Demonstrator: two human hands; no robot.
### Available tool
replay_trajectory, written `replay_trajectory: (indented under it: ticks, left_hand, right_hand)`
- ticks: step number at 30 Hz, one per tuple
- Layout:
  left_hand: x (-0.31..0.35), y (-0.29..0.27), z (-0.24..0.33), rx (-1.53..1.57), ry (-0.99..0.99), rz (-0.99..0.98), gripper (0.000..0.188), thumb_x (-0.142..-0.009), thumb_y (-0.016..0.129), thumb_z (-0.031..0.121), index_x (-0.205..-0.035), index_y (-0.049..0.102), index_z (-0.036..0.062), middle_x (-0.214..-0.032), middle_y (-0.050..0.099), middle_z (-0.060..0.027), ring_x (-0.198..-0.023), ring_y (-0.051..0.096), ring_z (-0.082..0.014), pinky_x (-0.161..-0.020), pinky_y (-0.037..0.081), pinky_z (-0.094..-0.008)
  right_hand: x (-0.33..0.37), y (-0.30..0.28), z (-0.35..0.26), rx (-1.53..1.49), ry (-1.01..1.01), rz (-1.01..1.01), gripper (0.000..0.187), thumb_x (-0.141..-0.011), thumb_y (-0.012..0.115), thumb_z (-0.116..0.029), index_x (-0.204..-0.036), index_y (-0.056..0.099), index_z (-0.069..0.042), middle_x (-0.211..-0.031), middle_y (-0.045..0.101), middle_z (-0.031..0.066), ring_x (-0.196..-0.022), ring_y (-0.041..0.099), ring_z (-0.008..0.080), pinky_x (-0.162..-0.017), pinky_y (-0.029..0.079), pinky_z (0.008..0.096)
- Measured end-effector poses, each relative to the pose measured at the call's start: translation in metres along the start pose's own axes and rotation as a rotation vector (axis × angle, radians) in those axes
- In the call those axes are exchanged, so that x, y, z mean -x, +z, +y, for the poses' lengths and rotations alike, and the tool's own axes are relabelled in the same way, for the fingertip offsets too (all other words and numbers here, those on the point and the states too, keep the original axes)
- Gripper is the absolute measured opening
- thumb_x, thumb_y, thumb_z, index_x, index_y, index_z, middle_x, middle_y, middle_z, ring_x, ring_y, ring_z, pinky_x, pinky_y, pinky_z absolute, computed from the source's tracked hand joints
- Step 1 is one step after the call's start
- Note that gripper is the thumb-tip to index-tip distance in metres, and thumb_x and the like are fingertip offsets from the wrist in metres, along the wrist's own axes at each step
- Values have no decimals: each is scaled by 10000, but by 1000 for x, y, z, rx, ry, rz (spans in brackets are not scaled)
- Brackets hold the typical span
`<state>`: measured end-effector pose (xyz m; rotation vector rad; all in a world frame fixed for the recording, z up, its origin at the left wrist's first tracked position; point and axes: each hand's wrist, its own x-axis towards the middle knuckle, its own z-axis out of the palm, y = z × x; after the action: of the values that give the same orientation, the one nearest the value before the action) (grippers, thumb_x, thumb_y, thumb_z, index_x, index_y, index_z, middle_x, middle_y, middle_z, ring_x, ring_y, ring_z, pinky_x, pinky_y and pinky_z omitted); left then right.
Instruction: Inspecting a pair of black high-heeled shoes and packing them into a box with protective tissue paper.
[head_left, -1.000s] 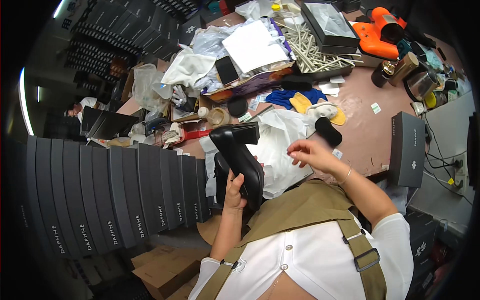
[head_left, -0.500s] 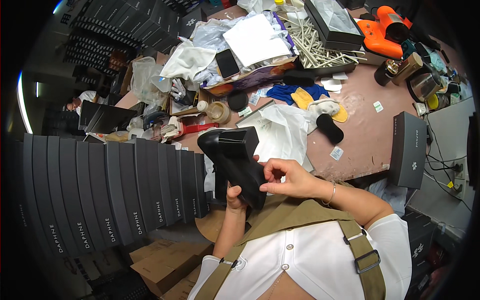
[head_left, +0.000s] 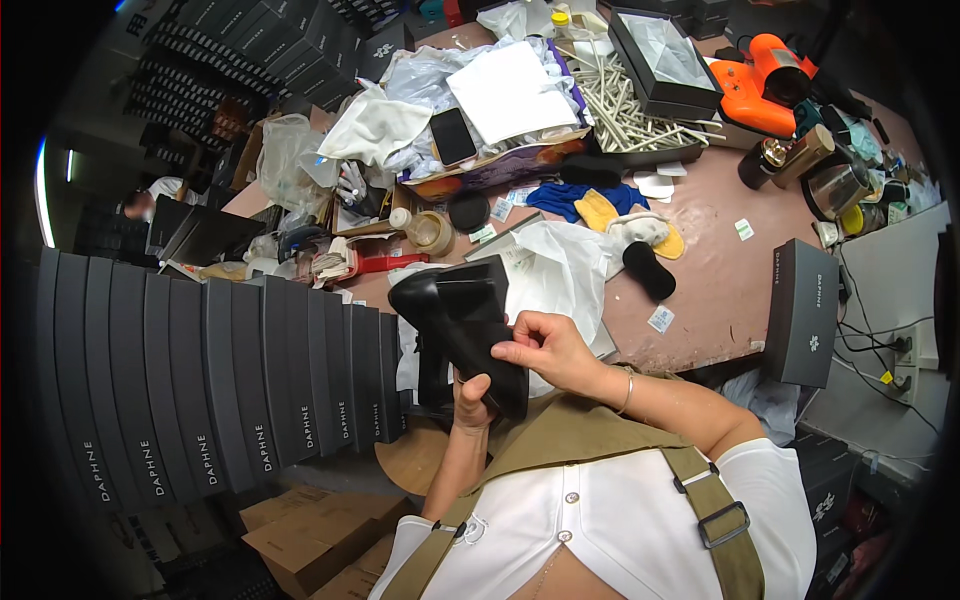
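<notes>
A black heeled shoe (head_left: 462, 325) with a thick block heel is held up in front of my chest, heel end toward the table. My left hand (head_left: 472, 400) grips it from below, its thumb on the near side and the other fingers mostly hidden behind the shoe. Against the shoe's right side, my right hand (head_left: 552, 350) has its fingers curled and its thumb pressed in a pinch. Anything between those fingertips is too small to make out. Behind the shoe, white tissue paper (head_left: 560, 265) lies in an open box on the table.
Dark shoeboxes (head_left: 235, 380) stand in a long row at my left; another shoebox (head_left: 800, 310) is at the right table edge. A black oval pad (head_left: 648, 271), yellow cloth (head_left: 596, 209), phone (head_left: 453, 136), box of pale sticks (head_left: 625, 105) and orange device (head_left: 752, 95) lie farther back.
My right hand has slid up and left along the shoe, toward the heel. The left hand keeps its grip, and the whole view has shifted slightly.
</notes>
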<state>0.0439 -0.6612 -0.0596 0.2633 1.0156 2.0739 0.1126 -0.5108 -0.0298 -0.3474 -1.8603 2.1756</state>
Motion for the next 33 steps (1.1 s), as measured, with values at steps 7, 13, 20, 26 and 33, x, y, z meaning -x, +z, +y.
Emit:
replay_trajectory:
  ticks: [7,13,20,26,33]
  left_hand:
    - [-35,-13,37,137,-336,-211,759,-776,667,389,-1337,407,-52,-1233,558,-212,-1073,605,-267,-919,498,-346]
    - [-69,-38,59,-56,-669,-566,812,-778,670,472,-1326,439,-81,-1219,571,-250,-1084,607,-271,-959,465,-336]
    - [-112,-37,35,-639,-548,-701,478,-936,574,303,-1321,511,27,-1145,624,-82,-993,597,-126,-881,463,-258]
    - [-111,-71,-27,-588,-52,31,449,-931,588,300,-1295,530,44,-1180,606,-106,-1082,571,-198,-927,453,-313]
    - [-80,-82,-118,-1685,-124,-169,676,-756,730,333,-1322,488,53,-1385,388,-244,-1315,314,-418,-1059,261,-575]
  right_hand:
    - [-14,-39,5,-63,231,-83,175,-940,575,-210,-924,577,-36,-672,558,16,-586,530,97,-535,434,230]
    - [-12,-100,-20,-373,110,-4,748,-898,588,-495,-1458,273,-110,-1333,470,208,-1099,597,259,-827,546,348]
    - [9,-95,-15,-354,476,-63,560,-788,742,-192,-1245,443,-69,-1009,554,23,-892,570,105,-768,504,263]
    - [55,-116,-8,-546,194,419,480,-796,734,-126,-1189,464,-72,-1074,564,68,-977,583,176,-845,506,322]
    - [31,-159,-11,-471,-98,680,388,-860,686,-181,-1182,490,-92,-1117,593,81,-973,615,204,-816,548,381]
